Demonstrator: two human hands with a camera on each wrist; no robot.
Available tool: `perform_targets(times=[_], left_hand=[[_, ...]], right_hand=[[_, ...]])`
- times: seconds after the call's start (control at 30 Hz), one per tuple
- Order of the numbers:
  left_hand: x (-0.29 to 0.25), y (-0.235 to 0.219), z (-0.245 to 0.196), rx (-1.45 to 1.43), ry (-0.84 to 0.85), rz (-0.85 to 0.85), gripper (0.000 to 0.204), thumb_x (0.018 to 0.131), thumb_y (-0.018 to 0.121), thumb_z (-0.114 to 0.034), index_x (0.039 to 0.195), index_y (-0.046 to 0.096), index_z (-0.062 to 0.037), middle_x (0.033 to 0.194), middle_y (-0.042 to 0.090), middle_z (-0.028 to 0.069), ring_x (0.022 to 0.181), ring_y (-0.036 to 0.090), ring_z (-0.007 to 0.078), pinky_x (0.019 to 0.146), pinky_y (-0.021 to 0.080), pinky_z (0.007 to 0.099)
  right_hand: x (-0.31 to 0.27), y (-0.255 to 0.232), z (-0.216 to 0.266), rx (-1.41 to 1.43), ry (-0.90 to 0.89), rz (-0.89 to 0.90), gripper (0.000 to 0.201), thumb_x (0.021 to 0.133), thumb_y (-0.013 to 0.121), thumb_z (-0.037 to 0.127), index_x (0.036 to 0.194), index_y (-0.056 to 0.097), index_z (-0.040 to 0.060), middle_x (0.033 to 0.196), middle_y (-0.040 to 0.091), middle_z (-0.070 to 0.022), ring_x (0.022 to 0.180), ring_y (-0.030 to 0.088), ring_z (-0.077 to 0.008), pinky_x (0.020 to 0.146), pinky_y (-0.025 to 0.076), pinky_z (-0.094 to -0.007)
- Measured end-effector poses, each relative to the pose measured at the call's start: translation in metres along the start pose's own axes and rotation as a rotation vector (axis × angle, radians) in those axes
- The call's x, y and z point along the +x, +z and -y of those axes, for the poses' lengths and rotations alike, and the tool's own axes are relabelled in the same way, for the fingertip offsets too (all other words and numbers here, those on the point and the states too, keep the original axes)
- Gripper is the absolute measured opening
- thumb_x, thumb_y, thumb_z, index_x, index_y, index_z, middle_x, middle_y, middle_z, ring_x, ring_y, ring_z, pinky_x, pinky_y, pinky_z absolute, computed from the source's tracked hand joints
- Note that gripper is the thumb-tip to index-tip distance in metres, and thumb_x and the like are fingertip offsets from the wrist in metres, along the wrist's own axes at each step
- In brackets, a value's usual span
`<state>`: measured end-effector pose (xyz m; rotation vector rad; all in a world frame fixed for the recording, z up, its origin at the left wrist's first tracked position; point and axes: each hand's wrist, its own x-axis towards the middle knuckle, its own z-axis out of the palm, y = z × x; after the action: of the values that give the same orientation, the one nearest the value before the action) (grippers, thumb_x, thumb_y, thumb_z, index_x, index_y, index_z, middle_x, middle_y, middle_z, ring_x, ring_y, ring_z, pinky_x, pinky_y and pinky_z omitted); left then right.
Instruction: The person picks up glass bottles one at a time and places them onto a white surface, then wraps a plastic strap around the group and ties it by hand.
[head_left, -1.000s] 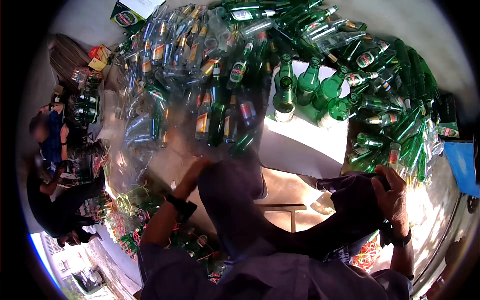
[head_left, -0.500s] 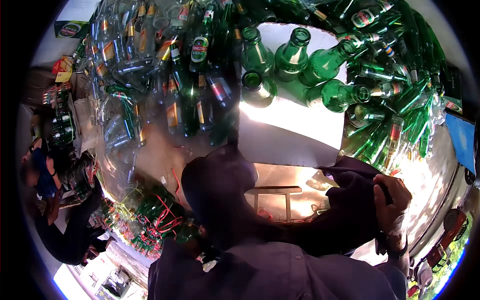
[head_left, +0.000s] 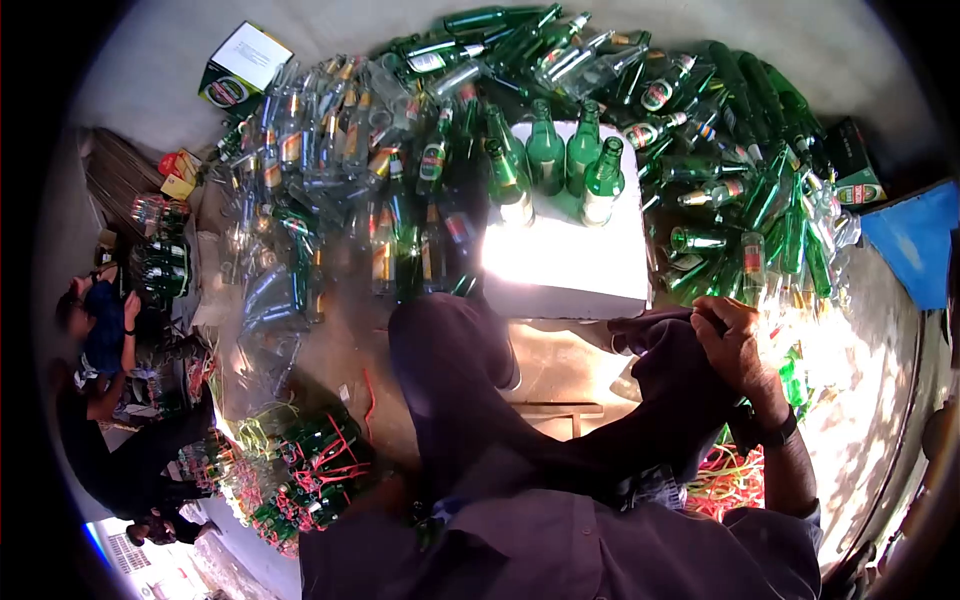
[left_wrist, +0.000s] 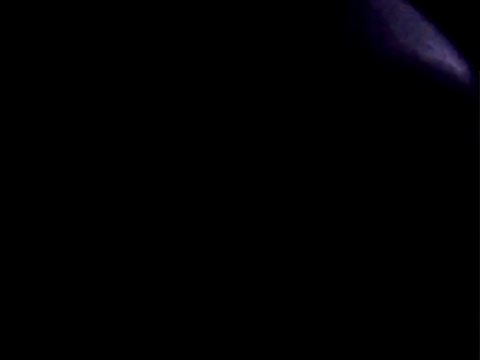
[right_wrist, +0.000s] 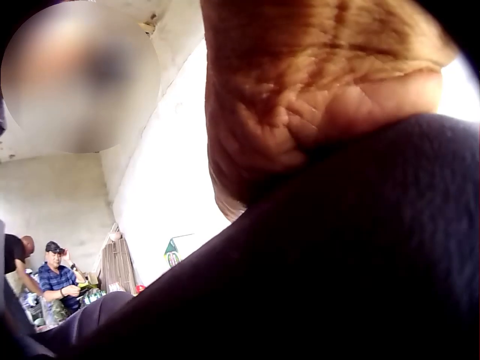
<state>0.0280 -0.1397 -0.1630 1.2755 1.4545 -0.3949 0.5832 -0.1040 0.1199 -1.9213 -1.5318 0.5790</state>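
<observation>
My right hand (head_left: 735, 345) rests on my right knee (head_left: 690, 375), its fingers relaxed and holding nothing. In the right wrist view the heel of that hand (right_wrist: 322, 97) lies against dark trouser cloth (right_wrist: 337, 247). The left hand is in no view; the left wrist view is almost black, apart from a dim purplish patch at the top right. In front of my knees, several green bottles (head_left: 545, 150) stand upright on a white-topped block (head_left: 570, 255), grouped towards its far side.
Many green and clear bottles (head_left: 700, 165) lie heaped around the block's far side and flanks. Red-strapped bundles of bottles (head_left: 310, 470) are at lower left. Beneath me is a wooden stool (head_left: 560, 408). Two people (head_left: 100, 320) are at far left, beside more bottles.
The left forearm, beside my left knee a second ago, has gone out of view. My right hand has stayed on the knee. The head view has shifted, and the standing bottles look farther away than half a second ago.
</observation>
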Motion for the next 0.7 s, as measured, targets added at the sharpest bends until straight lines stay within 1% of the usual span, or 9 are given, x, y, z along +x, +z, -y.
perform_targets(times=[0.07, 0.2, 0.23, 0.27, 0.33, 0.53, 0.57, 0.63, 0.7], left_hand=[[-0.006, 0.000, 0.000, 0.000, 0.008, -0.016, 0.048, 0.088, 0.067, -0.029, 0.127, 0.056, -0.0046, 0.125, 0.060, 0.0131, 0.110, 0.057, 0.0251, 0.095, 0.046, 0.0371], [-0.009, -0.006, -0.002, -0.004, 0.044, -0.058, 0.050, 0.087, 0.068, -0.030, 0.128, 0.055, -0.0046, 0.126, 0.060, 0.0137, 0.112, 0.056, 0.0264, 0.096, 0.045, 0.0380], [-0.008, -0.010, -0.005, -0.011, 0.057, -0.082, 0.051, 0.086, 0.068, -0.030, 0.128, 0.055, -0.0046, 0.126, 0.059, 0.0138, 0.112, 0.056, 0.0267, 0.097, 0.045, 0.0383], [-0.006, -0.014, -0.008, -0.021, 0.071, -0.104, 0.052, 0.086, 0.068, -0.030, 0.128, 0.055, -0.0045, 0.126, 0.059, 0.0139, 0.113, 0.055, 0.0270, 0.097, 0.045, 0.0385], [-0.005, -0.023, -0.015, -0.043, 0.091, -0.152, 0.053, 0.085, 0.069, -0.031, 0.129, 0.054, -0.0045, 0.127, 0.059, 0.0142, 0.114, 0.055, 0.0277, 0.098, 0.045, 0.0390], [0.012, -0.069, -0.039, -0.092, 0.134, -0.311, 0.057, 0.084, 0.070, -0.032, 0.131, 0.053, -0.0045, 0.129, 0.057, 0.0151, 0.117, 0.054, 0.0297, 0.100, 0.044, 0.0404], [0.021, -0.077, -0.039, -0.099, 0.132, -0.333, 0.058, 0.083, 0.070, -0.032, 0.131, 0.053, -0.0044, 0.129, 0.057, 0.0152, 0.117, 0.054, 0.0300, 0.101, 0.044, 0.0407], [0.038, -0.092, -0.043, -0.104, 0.131, -0.363, 0.059, 0.083, 0.071, -0.033, 0.131, 0.052, -0.0044, 0.130, 0.057, 0.0155, 0.118, 0.053, 0.0306, 0.101, 0.043, 0.0411], [0.055, -0.105, -0.049, -0.107, 0.130, -0.391, 0.061, 0.082, 0.071, -0.033, 0.132, 0.052, -0.0044, 0.131, 0.056, 0.0158, 0.119, 0.053, 0.0313, 0.102, 0.043, 0.0416]], right_hand=[[-0.004, -0.001, 0.000, -0.024, 0.027, 0.034, 0.020, 0.086, 0.068, 0.013, 0.099, 0.069, -0.0020, 0.089, 0.071, -0.0180, 0.082, 0.071, -0.0298, 0.075, 0.056, -0.0367], [-0.015, -0.004, -0.005, -0.041, -0.002, 0.004, 0.018, 0.086, 0.067, 0.013, 0.097, 0.069, 0.0001, 0.085, 0.071, -0.0165, 0.081, 0.071, -0.0319, 0.074, 0.056, -0.0361], [-0.018, -0.005, -0.006, -0.057, -0.021, -0.017, 0.018, 0.088, 0.067, 0.010, 0.101, 0.069, -0.0027, 0.088, 0.072, -0.0146, 0.079, 0.071, -0.0214, 0.073, 0.055, -0.0322], [-0.019, -0.005, -0.010, -0.061, -0.039, -0.019, 0.018, 0.088, 0.067, 0.010, 0.101, 0.069, -0.0027, 0.088, 0.072, -0.0146, 0.079, 0.071, -0.0214, 0.073, 0.055, -0.0322], [-0.021, -0.005, -0.017, -0.035, -0.030, -0.063, 0.017, 0.086, 0.067, 0.014, 0.098, 0.069, 0.0021, 0.086, 0.071, -0.0147, 0.080, 0.071, -0.0278, 0.073, 0.056, -0.0351], [-0.020, -0.007, -0.005, -0.086, -0.016, -0.052, 0.018, 0.085, 0.068, 0.014, 0.098, 0.069, 0.0018, 0.085, 0.071, -0.0138, 0.078, 0.070, -0.0262, 0.072, 0.055, -0.0350], [-0.020, -0.006, -0.007, -0.087, -0.014, -0.052, 0.018, 0.085, 0.068, 0.014, 0.098, 0.069, 0.0018, 0.085, 0.071, -0.0138, 0.078, 0.070, -0.0262, 0.072, 0.055, -0.0350], [-0.020, -0.002, -0.014, -0.069, 0.019, -0.084, 0.022, 0.086, 0.069, 0.012, 0.102, 0.068, -0.0022, 0.090, 0.072, -0.0141, 0.082, 0.070, -0.0238, 0.074, 0.054, -0.0337], [-0.019, -0.004, -0.008, -0.084, 0.047, -0.097, 0.022, 0.086, 0.068, 0.012, 0.103, 0.068, -0.0022, 0.090, 0.071, -0.0139, 0.082, 0.070, -0.0234, 0.074, 0.054, -0.0333]])
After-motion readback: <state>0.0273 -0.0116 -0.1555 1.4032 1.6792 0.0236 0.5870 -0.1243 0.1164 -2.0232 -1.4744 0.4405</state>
